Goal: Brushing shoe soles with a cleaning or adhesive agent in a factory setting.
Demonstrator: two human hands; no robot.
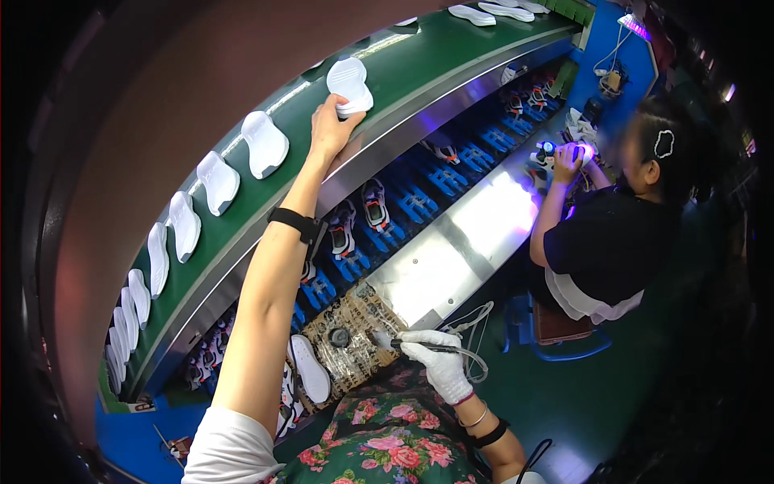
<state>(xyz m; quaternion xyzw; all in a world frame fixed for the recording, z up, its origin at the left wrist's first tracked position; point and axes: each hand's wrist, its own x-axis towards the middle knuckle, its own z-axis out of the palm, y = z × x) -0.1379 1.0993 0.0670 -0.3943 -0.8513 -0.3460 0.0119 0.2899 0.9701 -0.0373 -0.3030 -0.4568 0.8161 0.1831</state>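
My left hand (330,129), bare, reaches up to the green conveyor belt (395,73) and pinches a white shoe sole (349,81) by its near end. A white cotton glove covers my right hand (439,361). Its fingers close around a black-handled brush (435,348), whose tip lies over the tape-covered cardboard (363,306) on the bench. A small dark round lump (339,337) sits on that cardboard. Left of it, near my body, rests another white sole (310,369). A thin grey tube or cord (481,367) loops beside my gloved hand.
More white soles (218,184) line the belt to the left. Below the belt's metal edge, shoe uppers (375,206) sit on blue racks (419,206). A shiny metal bench (451,242) runs right toward a seated co-worker (613,234), who holds something under purple light.
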